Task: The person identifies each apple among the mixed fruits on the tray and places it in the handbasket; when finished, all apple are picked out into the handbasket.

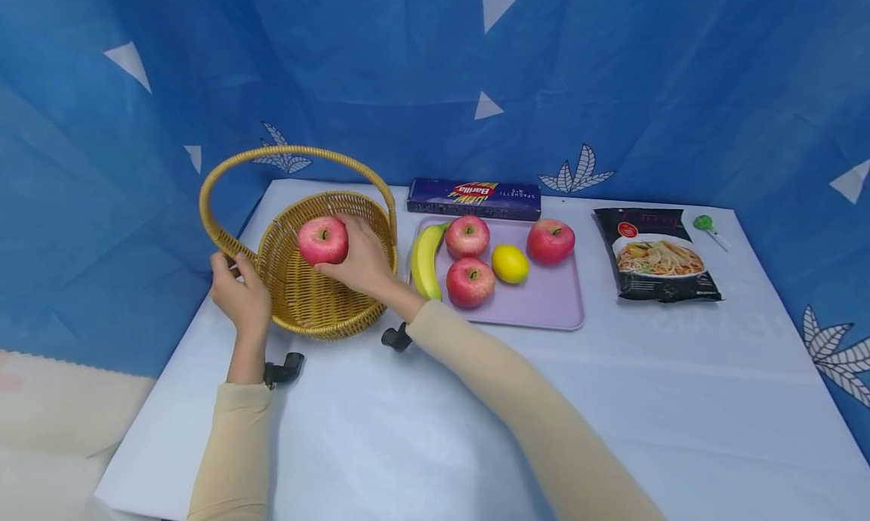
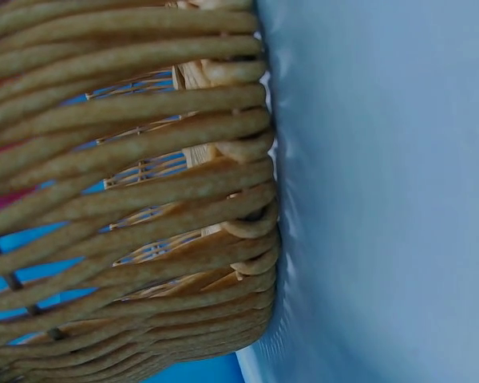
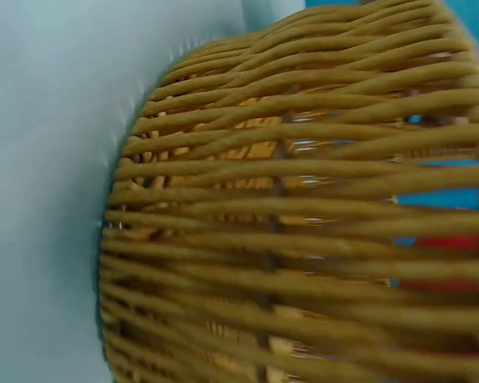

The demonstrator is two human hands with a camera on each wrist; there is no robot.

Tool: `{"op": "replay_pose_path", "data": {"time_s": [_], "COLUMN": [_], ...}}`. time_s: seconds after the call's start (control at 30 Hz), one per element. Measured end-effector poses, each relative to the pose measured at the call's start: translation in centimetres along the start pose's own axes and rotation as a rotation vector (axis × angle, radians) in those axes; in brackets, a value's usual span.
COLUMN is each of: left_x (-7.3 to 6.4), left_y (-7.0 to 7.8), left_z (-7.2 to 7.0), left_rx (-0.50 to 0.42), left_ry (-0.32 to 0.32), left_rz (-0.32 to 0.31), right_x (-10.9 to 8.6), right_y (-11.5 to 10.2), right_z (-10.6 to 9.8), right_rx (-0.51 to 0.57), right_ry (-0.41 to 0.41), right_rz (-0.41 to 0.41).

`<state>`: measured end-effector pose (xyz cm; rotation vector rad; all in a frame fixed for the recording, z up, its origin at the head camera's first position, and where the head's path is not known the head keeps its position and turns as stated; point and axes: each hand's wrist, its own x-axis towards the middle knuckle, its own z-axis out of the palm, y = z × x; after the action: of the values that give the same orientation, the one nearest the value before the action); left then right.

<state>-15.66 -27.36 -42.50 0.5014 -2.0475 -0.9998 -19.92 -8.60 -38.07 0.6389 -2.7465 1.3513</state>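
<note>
A woven basket with a tall arched handle stands on the left of the table. My left hand grips the basket at the left foot of its handle. Over the basket's opening, my right hand holds a red apple between thumb and fingers. Both wrist views are filled mostly by the basket's woven side, with a patch of red showing through the gaps in the right wrist view; neither hand shows there.
Right of the basket, a lilac tray carries a banana, a lemon and three apples. Behind it lies a spaghetti box. Farther right are a black noodle packet and a green lollipop. A blue curtain hangs behind.
</note>
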Motion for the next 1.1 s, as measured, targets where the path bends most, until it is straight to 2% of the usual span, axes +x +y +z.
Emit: {"op": "replay_pose_path", "data": {"time_s": [0.2, 0.37, 0.6, 1.1], "left_x": [-0.1, -0.1, -0.3, -0.1], "left_y": [-0.1, 0.0, -0.3, 0.1], "left_z": [0.0, -0.1, 0.1, 0.0], "left_rx": [0.003, 0.007, 0.028, 0.032], "left_ry": [-0.001, -0.001, -0.008, -0.008], "left_rz": [0.002, 0.000, -0.016, -0.016], "right_x": [1.0, 1.7, 2.6, 3.0], "right_y": [0.3, 0.6, 1.3, 1.2], "right_z": [1.9, 2.7, 3.3, 3.9], "right_rx": [-0.048, -0.114, -0.236, -0.267], "right_ry": [0.000, -0.015, -0.095, -0.200], "right_rz": [0.031, 0.030, 0.013, 0.117]}}
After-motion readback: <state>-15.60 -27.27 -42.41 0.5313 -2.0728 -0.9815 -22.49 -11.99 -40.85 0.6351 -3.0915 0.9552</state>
